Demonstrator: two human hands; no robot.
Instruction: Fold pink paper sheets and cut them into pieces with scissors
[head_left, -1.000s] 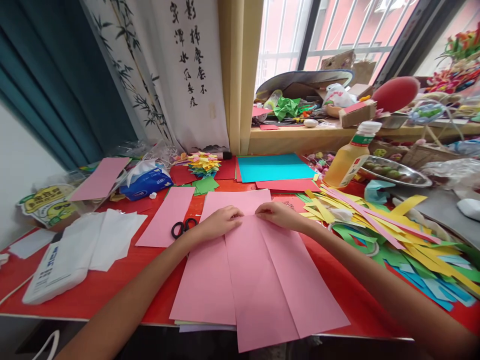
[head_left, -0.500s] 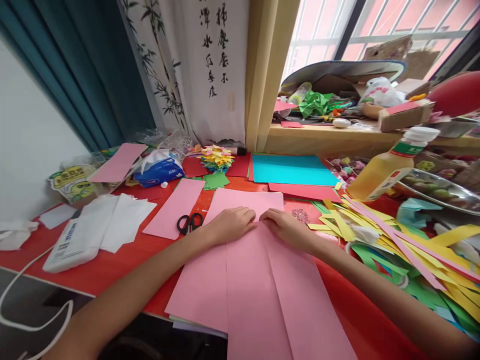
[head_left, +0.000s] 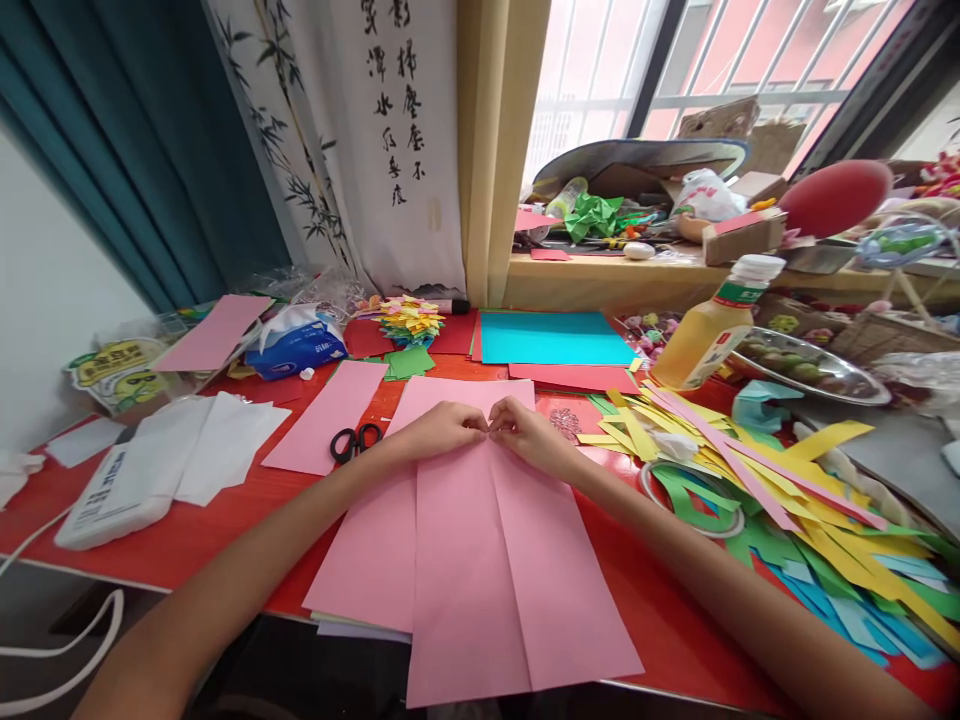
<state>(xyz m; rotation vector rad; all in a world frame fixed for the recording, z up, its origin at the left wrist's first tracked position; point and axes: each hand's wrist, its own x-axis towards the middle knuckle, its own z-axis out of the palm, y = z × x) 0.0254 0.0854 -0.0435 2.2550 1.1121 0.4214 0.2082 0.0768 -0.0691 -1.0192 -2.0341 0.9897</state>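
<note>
A creased sheet of pink paper (head_left: 461,590) lies over a stack of pink paper (head_left: 364,560), its near end reaching past the table's front edge. A lengthwise fold line runs down it. At the sheet's far edge, my left hand (head_left: 446,430) and my right hand (head_left: 529,435) almost meet, both pinching the paper between thumb and fingertips. Black-handled scissors (head_left: 357,442) rest just left of my left forearm, their blades mostly hidden. Beside them is a narrower pink piece (head_left: 322,420).
Yellow, green and blue paper strips (head_left: 810,510) pile up on the right, near a juice bottle (head_left: 705,335) and a metal bowl (head_left: 855,388). A folded-paper ornament (head_left: 411,322), turquoise paper (head_left: 555,338) and a blue tissue pack (head_left: 296,345) sit at the back.
My fingers have gone from lying on the paper's far end to pinching its edge. The creased sheet's near end now shows fully in view. The camera has turned a little to the right.
</note>
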